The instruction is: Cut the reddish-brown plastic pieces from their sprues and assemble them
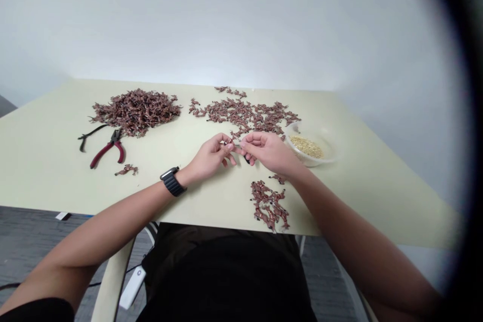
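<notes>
My left hand (211, 156) and my right hand (269, 151) meet above the middle of the table, fingertips almost touching. Between thumb and forefinger, my left hand pinches a small brown animal-shaped figure (228, 143), mostly covered by the fingers. The right hand is closed in a pinch beside it; what lies between its fingertips is too small to name. A dark object (247, 159) shows under the right fingers, its kind hidden. Just beyond both hands spreads a loose layer of similar brown figures (241, 114). Nearer my body, by the right forearm, lies a smaller group of figures (268, 205).
A tall heap of brown figures (138, 110) stands at the back left. In front of it lie red-handled pliers (107, 150), a black strip-like tool (90, 135) and one single figure (127, 170). Right of my hands is a clear plastic bowl (330, 148) with small gold-coloured pieces (307, 146).
</notes>
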A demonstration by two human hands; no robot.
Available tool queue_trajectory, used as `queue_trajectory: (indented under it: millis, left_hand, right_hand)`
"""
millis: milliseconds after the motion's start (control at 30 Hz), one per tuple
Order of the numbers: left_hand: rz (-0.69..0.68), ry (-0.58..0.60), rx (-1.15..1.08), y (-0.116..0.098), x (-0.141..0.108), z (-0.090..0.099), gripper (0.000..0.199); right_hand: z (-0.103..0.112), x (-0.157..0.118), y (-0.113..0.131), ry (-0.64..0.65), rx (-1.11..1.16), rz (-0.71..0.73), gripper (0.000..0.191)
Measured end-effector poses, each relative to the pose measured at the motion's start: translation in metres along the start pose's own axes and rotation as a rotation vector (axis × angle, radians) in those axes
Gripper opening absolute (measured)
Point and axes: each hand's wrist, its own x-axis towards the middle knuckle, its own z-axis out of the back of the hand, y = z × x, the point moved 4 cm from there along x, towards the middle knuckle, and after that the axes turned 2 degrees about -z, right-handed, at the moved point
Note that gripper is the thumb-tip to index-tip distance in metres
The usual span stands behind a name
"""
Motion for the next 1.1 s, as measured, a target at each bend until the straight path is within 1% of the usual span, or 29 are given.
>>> queue_trajectory:
  millis: [133, 233, 467, 700, 800, 900, 967, 1033, 1100]
  left_hand:
    - [-0.028, -0.050, 0.048, -0.003, -0.003, -0.003, 0.031]
    - [-0.069, -0.081, 0.102, -0.004, -0.004, -0.003, 0.027]
    - [-0.153, -0.049, 0.205, -0.006, -0.008, -0.004, 0.020]
    - [-0.184, -0.043, 0.245, -0.006, -0.007, -0.004, 0.017]
    - [-0.211, -0.042, 0.306, -0.008, -0.008, -0.004, 0.015]
    - [-0.259, -0.046, 0.423, -0.014, -0.010, -0.004, 0.012]
    - [-0.283, -0.071, 0.543, -0.018, -0.012, -0.004, 0.011]
    - [-0.303, -0.110, 0.657, -0.021, -0.013, -0.004, 0.010]
    - [-0.324, -0.144, 0.719, -0.023, -0.014, -0.003, 0.010]
  right_hand:
    - [-0.002, -0.001, 0.000, -0.051, 0.100, -0.021, 0.022]
    - [-0.007, -0.001, -0.001, -0.042, 0.209, -0.046, 0.023]
    - [-0.019, -0.004, 0.003, 0.011, 0.307, -0.094, 0.024]
    - [-0.018, -0.002, 0.000, 0.040, 0.377, -0.129, 0.033]
    - [-0.018, -0.002, 0.000, 0.048, 0.407, -0.150, 0.034]
    - [-0.019, -0.003, 0.001, 0.058, 0.438, -0.156, 0.032]
    - [-0.021, -0.003, 0.001, 0.037, 0.449, -0.142, 0.029]
    - [-0.023, -0.004, 0.001, -0.022, 0.443, -0.121, 0.025]
    - [-0.024, -0.005, 0.001, -0.083, 0.425, -0.100, 0.023]
